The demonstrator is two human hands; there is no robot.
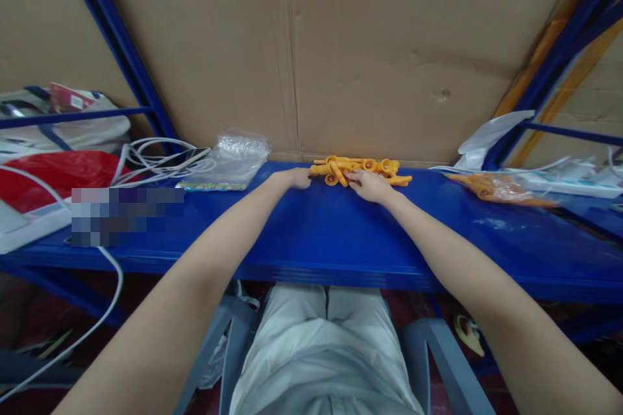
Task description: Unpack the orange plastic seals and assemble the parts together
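A pile of orange plastic pieces (357, 167), some with round cup-like ends, lies at the back of the blue table (321, 233), against the cardboard. At the pile's left end is my left hand (296, 177), back upward, its fingertips against the pieces. Whether it grips one I cannot make out, as the fingers are small and partly hidden. My right hand (370, 185) reaches to the front of the pile with fingers stretched out and a little apart, touching the pieces. Both arms extend far forward over the table.
Clear plastic bags (238, 159) lie left of the pile, beside white cables (160, 155) and a red bag (63, 172). A clear bag of orange pieces (496, 188) and a white power strip (579, 186) lie on the right. Blue posts (121, 45) frame the cardboard wall (341, 45).
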